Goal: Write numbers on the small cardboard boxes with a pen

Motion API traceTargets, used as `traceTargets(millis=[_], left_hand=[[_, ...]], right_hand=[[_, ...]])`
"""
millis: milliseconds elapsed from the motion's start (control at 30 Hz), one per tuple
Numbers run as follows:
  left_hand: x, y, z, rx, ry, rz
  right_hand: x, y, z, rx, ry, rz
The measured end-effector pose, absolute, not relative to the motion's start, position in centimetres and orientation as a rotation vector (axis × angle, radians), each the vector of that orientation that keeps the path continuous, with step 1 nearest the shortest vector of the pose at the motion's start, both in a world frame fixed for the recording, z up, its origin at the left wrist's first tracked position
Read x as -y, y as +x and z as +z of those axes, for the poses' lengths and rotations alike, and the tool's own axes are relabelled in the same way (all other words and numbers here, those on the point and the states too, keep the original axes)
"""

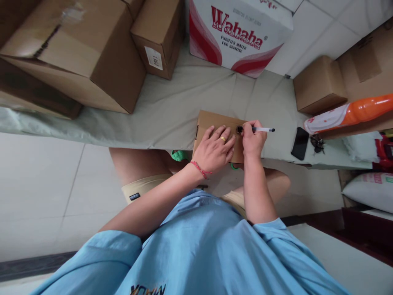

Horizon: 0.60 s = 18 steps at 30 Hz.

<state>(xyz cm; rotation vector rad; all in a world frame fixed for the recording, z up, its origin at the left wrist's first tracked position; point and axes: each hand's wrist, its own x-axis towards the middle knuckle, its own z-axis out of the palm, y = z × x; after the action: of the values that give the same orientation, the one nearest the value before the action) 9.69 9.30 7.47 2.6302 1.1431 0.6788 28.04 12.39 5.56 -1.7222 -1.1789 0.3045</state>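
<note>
A small flat brown cardboard box (212, 119) lies at the front edge of the covered table, partly over my lap. My left hand (215, 148), with a ring and a red string bracelet, rests flat on its top, fingers spread. My right hand (253, 139) is closed around a pen (263, 129) with a clear barrel and dark end cap pointing right. Just left of those fingers, a dark mark or hole (239, 130) shows on the box's right part; I cannot tell which. The pen's tip is hidden by the hand.
Large cardboard boxes (116, 61) stand at the back left, a white and red Wahaha water carton (239, 37) behind. On the right are a black phone (300, 143), keys (317, 144), an orange bottle (365, 110) and another cardboard box (321, 84). A pale cloth (172, 110) covers the table.
</note>
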Motion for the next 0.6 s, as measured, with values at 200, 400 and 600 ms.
traceTargets(millis=[200,400,600], left_hand=[[-9.31,9.76,7.58,-1.132,2.580,0.683],[-9.34,9.68,7.46,-1.141,2.621,0.668],[-9.35,9.70,7.54,-1.145,2.603,0.677]], right_hand=[[-12.31,27.86,5.95,1.153,-1.747,0.287],[-12.19,27.59,6.12,1.091,-1.704,0.288],[-12.30,27.80,5.80,1.139,-1.719,0.296]])
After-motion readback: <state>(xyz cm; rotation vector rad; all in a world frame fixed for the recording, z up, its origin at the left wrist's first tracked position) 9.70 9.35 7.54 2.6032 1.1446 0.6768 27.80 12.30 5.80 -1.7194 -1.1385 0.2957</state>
